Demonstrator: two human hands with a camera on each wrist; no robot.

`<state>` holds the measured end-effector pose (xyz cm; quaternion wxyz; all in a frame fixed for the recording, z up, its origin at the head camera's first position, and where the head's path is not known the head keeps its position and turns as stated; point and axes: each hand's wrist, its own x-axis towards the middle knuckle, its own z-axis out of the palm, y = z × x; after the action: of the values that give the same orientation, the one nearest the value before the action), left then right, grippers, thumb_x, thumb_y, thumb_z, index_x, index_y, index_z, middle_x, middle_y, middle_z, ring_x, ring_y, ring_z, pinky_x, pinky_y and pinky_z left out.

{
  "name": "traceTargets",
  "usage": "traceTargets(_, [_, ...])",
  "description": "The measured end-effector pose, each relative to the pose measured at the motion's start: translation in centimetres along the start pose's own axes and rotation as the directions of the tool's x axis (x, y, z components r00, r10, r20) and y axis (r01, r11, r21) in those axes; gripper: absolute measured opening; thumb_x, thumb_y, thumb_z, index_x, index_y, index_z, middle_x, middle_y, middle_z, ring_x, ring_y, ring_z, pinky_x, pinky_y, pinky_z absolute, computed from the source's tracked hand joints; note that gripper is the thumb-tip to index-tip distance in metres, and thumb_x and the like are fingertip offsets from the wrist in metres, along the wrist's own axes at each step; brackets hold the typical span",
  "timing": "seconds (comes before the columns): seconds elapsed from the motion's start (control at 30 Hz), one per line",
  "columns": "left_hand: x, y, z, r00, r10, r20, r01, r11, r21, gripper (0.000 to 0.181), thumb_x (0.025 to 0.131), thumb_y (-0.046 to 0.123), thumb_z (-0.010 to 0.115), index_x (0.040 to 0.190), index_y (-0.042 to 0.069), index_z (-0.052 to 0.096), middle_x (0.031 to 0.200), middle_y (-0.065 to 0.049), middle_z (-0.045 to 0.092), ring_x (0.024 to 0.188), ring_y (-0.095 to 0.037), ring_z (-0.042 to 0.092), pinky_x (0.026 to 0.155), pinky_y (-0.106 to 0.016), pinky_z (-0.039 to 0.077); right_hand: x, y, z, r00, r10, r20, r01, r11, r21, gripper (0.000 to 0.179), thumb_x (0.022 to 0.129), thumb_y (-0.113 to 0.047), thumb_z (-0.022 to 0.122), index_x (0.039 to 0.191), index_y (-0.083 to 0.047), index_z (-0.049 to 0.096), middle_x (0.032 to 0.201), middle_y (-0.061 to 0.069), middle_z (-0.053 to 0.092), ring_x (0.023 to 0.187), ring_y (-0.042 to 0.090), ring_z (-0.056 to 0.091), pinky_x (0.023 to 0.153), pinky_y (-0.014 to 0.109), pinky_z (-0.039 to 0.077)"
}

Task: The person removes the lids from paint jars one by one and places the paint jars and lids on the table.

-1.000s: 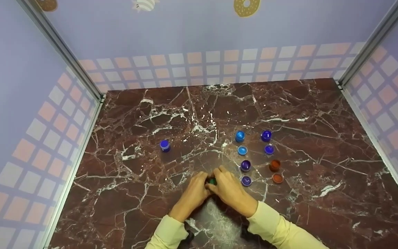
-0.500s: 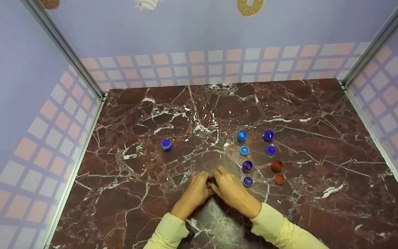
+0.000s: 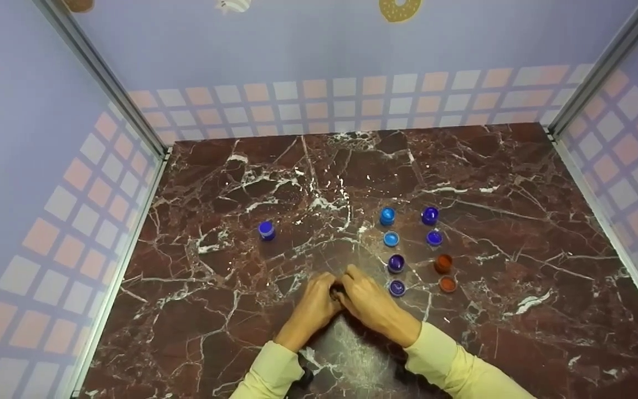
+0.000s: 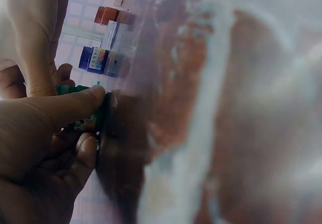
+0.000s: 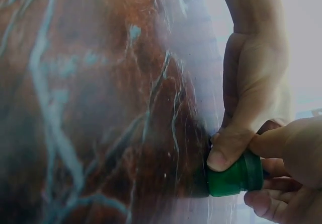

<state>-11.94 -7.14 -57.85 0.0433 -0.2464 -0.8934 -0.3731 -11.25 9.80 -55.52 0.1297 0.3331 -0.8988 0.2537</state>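
Both hands meet over the table around a small green paint jar (image 5: 226,179), which stands on the tabletop. My left hand (image 3: 316,299) grips the jar low, its thumb against the side in the right wrist view. The fingers of my right hand (image 3: 369,299) hold the lid end (image 5: 251,169) at the top. From the head view the jar is almost wholly hidden by the hands. Whether the lid is loose cannot be seen. Right of the hands stands an open purple paint jar (image 3: 396,263), with a purple lid (image 3: 396,288) lying in front of it.
Further open jars are light blue (image 3: 387,216), dark blue (image 3: 430,215) and orange-brown (image 3: 443,263); each has a lid lying before it. A capped blue jar (image 3: 266,230) stands left on the marbled table (image 3: 214,310). Patterned panels (image 3: 324,55) enclose the back and sides.
The green seen between the hands a second ago is now covered in the head view. Both hands have stayed in nearly the same place, with slight finger movement. The other jars stand unmoved.
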Motion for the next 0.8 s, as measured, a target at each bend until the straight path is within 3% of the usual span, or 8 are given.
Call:
traceTargets(0.2, [-0.1,0.1,0.1,1.000,0.000,-0.019,0.000,1.000,0.004,0.024,0.073,-0.001,0.084,0.090,0.003,0.066,0.086,-0.005,0.064,0.082,-0.023,0.062,0.077,-0.038,0.053,0.1,0.8,-0.5,0.994,-0.081,0.080,0.077,0.996,0.053,0.014,0.087,-0.001,0.075,0.096,0.000,0.064,0.094,0.005,0.052,0.080,0.019,0.056,0.074,0.030,0.057])
traceTargets(0.37, [0.1,0.3,-0.1,0.999,-0.034,-0.009,0.034,0.999,0.018,0.026,0.074,0.008,0.087,0.088,0.004,0.066,0.086,-0.006,0.065,0.084,-0.027,0.063,0.080,-0.041,0.052,0.1,1.5,-1.0,0.973,-0.196,0.122,0.188,0.979,0.073,0.020,0.086,0.002,0.075,0.104,0.000,0.068,0.099,0.006,0.057,0.088,0.019,0.057,0.082,0.028,0.055])
traceTargets(0.47, [0.2,0.4,-0.1,0.999,-0.048,-0.010,0.049,0.999,0.004,0.027,0.074,0.011,0.089,0.089,0.004,0.068,0.086,-0.005,0.066,0.084,-0.027,0.064,0.081,-0.042,0.052,0.1,1.4,-1.5,0.965,-0.220,0.143,0.213,0.975,0.061,0.022,0.085,0.004,0.073,0.106,-0.001,0.069,0.100,0.005,0.060,0.091,0.019,0.057,0.084,0.029,0.053])
traceTargets(0.57, [0.2,0.4,-0.1,0.998,-0.060,-0.008,0.060,0.998,-0.009,0.027,0.073,0.010,0.090,0.090,0.004,0.070,0.087,-0.006,0.068,0.084,-0.028,0.066,0.081,-0.041,0.053,0.0,1.3,-1.7,0.970,-0.207,0.124,0.202,0.978,0.057,0.022,0.085,0.001,0.074,0.106,-0.004,0.073,0.102,0.004,0.063,0.092,0.019,0.058,0.086,0.032,0.053])
traceTargets(0.7, [0.3,0.5,-0.1,0.997,-0.082,0.007,0.082,0.997,0.008,0.022,0.076,0.004,0.086,0.089,0.003,0.069,0.088,-0.008,0.068,0.085,-0.029,0.066,0.079,-0.040,0.054,-0.4,1.2,-1.4,0.986,-0.157,0.050,0.151,0.983,0.106,0.017,0.088,-0.009,0.077,0.105,-0.007,0.077,0.117,0.011,0.066,0.104,0.026,0.061,0.093,0.041,0.051])
traceTargets(0.8, [0.4,0.6,-0.2,0.996,-0.090,0.013,0.090,0.996,0.005,0.023,0.075,0.004,0.087,0.086,0.003,0.067,0.084,-0.006,0.065,0.081,-0.026,0.063,0.076,-0.038,0.053,-0.4,0.8,-1.3,0.999,-0.036,-0.021,0.038,0.990,0.137,0.012,0.091,-0.011,0.076,0.102,-0.006,0.077,0.117,0.014,0.064,0.103,0.027,0.062,0.091,0.041,0.053])
